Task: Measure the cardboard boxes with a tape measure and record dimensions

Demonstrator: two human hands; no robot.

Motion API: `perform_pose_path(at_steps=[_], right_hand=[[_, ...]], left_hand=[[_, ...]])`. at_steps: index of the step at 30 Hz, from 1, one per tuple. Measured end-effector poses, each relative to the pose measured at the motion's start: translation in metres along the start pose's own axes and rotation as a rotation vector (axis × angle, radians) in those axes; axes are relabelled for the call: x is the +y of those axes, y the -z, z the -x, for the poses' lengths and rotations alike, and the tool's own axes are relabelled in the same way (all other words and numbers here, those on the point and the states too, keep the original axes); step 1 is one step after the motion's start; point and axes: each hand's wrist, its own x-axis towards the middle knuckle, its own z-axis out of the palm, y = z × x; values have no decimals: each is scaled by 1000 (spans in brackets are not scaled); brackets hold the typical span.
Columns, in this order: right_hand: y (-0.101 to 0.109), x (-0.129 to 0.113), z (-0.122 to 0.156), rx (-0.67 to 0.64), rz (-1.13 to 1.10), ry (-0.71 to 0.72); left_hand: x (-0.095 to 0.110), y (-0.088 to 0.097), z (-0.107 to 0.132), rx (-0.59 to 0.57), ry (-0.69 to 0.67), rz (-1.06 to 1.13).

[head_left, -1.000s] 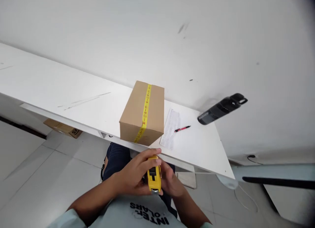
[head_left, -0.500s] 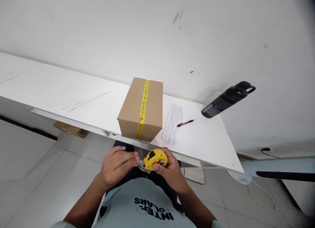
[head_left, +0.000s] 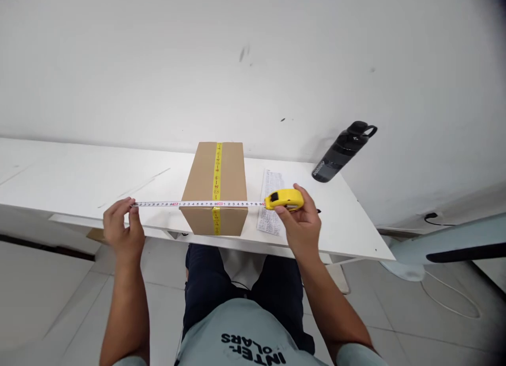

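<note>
A brown cardboard box sealed with a yellow tape strip stands on the white table near its front edge. My right hand grips a yellow tape measure case just right of the box. Its white blade stretches horizontally across the front top of the box. My left hand pinches the blade's end, left of the box.
A printed paper sheet lies right of the box, with a pen mostly hidden behind my right hand. A black water bottle stands at the back right by the wall. A pale chair part and a cable are at the right.
Both hands rose from my lap and moved apart. The tape blade was pulled out and now spans across the box.
</note>
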Motion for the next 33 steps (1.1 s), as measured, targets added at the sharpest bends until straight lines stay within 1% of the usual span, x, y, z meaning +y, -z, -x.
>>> perform_pose_path(at_steps=[3,5,8,9,11,18,22,26,29,33], right_hand=[[-16,-1,3,-104,3,-14],[-23,-3,4,-148,17,-7],[-28,-5,5,-152,45,-10],[-28,-6,5,-148,44,-17],[-28,-6,4,-144,35,-34],[-28,-4,4,-135,27,-37],[-29,-2,4,-119,18,-40],[-30,0,5,-109,5,-42],[-30,0,6,-106,6,-29],[-29,-1,8,-100,28,-31]], left_hand=[[22,-10,1,-79,-37,96],[37,-14,-2,-181,-62,164],[55,-14,-6,-413,-96,273],[58,-13,-7,-474,-104,301],[62,-11,-8,-529,-115,326],[63,-8,-4,-504,-137,394],[63,-8,-2,-524,-114,426],[58,-10,0,-536,-123,425],[57,-12,1,-520,-119,408],[61,-14,2,-473,-103,390]])
